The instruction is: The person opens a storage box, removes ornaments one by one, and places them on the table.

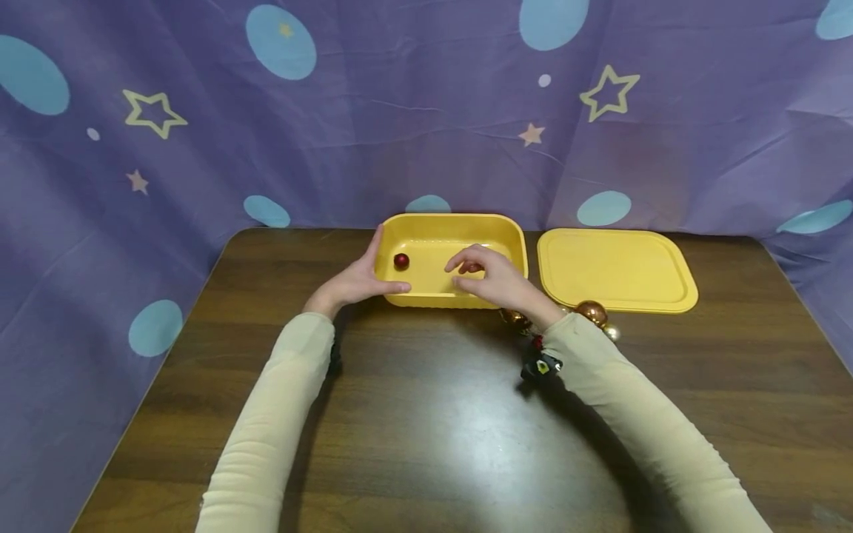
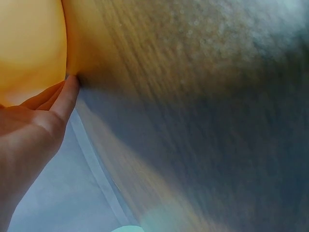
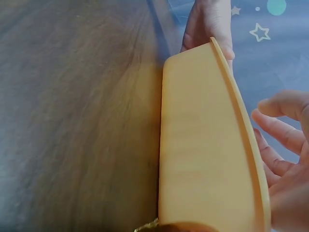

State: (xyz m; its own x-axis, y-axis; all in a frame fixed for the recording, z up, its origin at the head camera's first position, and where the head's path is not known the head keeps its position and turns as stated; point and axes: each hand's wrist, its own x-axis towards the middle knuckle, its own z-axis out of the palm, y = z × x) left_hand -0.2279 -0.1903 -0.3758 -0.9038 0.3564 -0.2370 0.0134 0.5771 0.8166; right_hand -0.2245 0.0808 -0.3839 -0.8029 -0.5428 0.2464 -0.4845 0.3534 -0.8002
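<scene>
A yellow plastic box (image 1: 458, 300) stands on the table, its top uncovered. At its left end my left hand (image 1: 355, 283) holds the corner, thumb along the front rim and fingers against the side wall. Inside the box, to the left, lies a small dark red ball (image 1: 401, 260). Above the box's right half hovers my right hand (image 1: 492, 277), its fingers loosely bent and apart. In the right wrist view nothing shows between the thumb and fingers of that hand (image 3: 285, 140). The left wrist view shows the left fingers (image 2: 70, 96) touching the box wall.
A flat yellow lid (image 1: 616, 268) lies right of the box. Several shiny baubles, among them a copper-coloured ball (image 1: 591, 312) and a pale gold ball (image 1: 611, 333), sit near the right forearm, partly hidden. A purple patterned curtain (image 1: 433, 133) hangs behind the wooden table (image 1: 413, 422).
</scene>
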